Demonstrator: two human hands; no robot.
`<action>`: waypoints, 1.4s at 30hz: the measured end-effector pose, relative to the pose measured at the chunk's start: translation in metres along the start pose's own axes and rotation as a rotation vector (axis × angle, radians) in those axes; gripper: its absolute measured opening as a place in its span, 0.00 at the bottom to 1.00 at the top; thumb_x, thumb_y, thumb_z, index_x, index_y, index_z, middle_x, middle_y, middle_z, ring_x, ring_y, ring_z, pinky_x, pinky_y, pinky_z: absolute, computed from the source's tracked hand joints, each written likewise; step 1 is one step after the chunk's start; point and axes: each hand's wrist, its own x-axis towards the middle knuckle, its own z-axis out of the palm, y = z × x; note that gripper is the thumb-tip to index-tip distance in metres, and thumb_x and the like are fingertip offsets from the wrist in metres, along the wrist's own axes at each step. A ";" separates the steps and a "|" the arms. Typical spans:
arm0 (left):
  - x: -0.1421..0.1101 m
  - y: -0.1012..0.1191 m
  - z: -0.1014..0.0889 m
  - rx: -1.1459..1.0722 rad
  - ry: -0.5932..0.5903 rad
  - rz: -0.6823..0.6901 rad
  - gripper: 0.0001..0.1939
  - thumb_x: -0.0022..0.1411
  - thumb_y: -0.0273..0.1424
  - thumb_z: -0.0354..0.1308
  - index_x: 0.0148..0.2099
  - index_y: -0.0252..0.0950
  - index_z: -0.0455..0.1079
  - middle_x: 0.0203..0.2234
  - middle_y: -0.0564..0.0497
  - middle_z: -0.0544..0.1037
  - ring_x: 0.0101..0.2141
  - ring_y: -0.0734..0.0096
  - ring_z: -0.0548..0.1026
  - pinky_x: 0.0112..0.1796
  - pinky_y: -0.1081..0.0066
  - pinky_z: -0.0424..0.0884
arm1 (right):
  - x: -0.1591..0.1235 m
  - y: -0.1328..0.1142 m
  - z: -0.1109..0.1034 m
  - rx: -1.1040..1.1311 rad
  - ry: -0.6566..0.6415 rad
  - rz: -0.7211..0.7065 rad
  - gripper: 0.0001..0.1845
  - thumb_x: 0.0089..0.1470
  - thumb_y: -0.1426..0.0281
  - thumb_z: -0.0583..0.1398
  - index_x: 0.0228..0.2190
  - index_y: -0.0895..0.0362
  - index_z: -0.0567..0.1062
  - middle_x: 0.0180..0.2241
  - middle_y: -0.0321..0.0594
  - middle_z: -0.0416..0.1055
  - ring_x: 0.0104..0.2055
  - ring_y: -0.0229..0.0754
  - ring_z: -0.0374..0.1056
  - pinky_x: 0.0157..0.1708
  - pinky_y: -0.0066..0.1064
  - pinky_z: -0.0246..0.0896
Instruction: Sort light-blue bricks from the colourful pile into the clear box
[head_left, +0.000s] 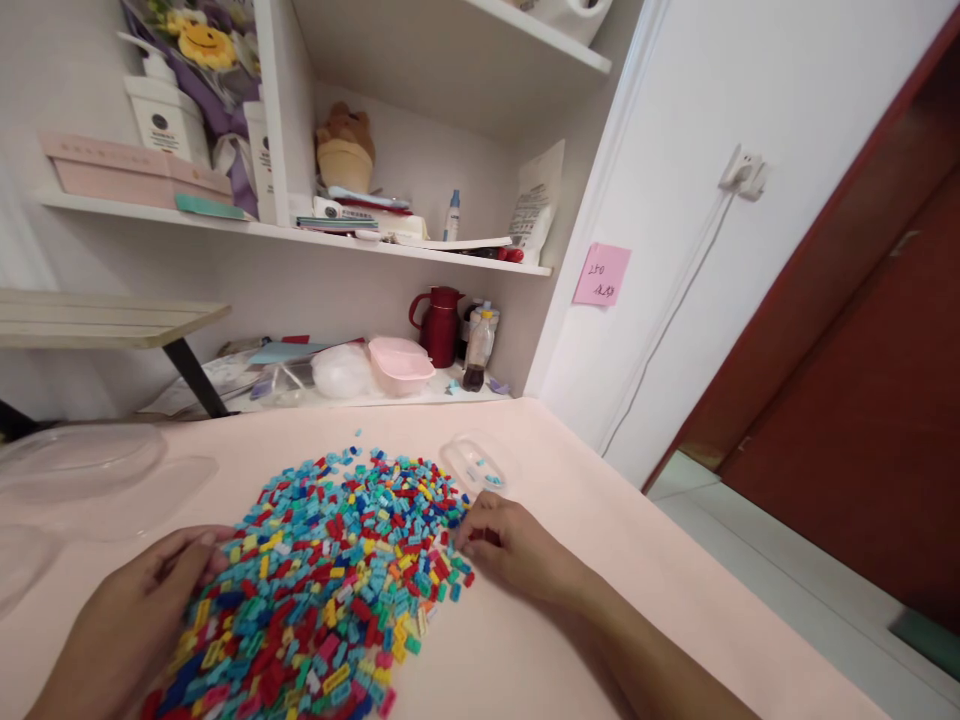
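While your left hand (142, 610) lies flat at the lower left of the frame, its fingers (196, 560) loosely spread against the edge of the brick pile (334, 575), it acts as a fence that keeps the heap from sliding. The pile of small coloured bricks sits spread on the pink tabletop (600, 560) at lower centre. Your right hand (517, 550) rests at the pile's right edge, fingers (474, 535) drawn narrow over what looks like a red piece (489, 537); whether it is truly pinched, you cannot tell. Just above that hand, a small clear tray (480, 465) holds a few pieces, near enough for short transfers. Clear lids (82, 470) lie at centre left, apart from the pile. Shelves (420, 250) with a red jug (439, 325) fill the upper frame.
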 end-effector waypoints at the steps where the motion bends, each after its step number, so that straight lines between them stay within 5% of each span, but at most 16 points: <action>1: 0.000 0.000 0.000 0.003 0.001 0.009 0.22 0.50 0.47 0.48 0.38 0.42 0.76 0.37 0.53 0.83 0.42 0.58 0.78 0.42 0.66 0.71 | 0.000 0.000 0.000 0.004 0.001 0.004 0.10 0.52 0.76 0.59 0.32 0.53 0.80 0.34 0.38 0.68 0.35 0.38 0.67 0.38 0.27 0.62; 15: -0.002 0.005 -0.001 -0.021 -0.027 -0.033 0.23 0.49 0.48 0.48 0.40 0.41 0.75 0.39 0.52 0.82 0.44 0.58 0.77 0.44 0.66 0.69 | 0.001 0.001 0.004 -0.036 -0.001 0.027 0.12 0.48 0.70 0.66 0.38 0.49 0.80 0.32 0.35 0.65 0.33 0.37 0.65 0.38 0.28 0.60; 42: 0.002 -0.004 0.002 -0.009 -0.017 -0.014 0.23 0.50 0.49 0.48 0.39 0.42 0.76 0.39 0.53 0.83 0.43 0.57 0.78 0.44 0.66 0.71 | -0.003 0.002 0.000 -0.011 -0.038 0.014 0.18 0.46 0.78 0.62 0.38 0.48 0.81 0.37 0.37 0.73 0.34 0.37 0.69 0.37 0.26 0.63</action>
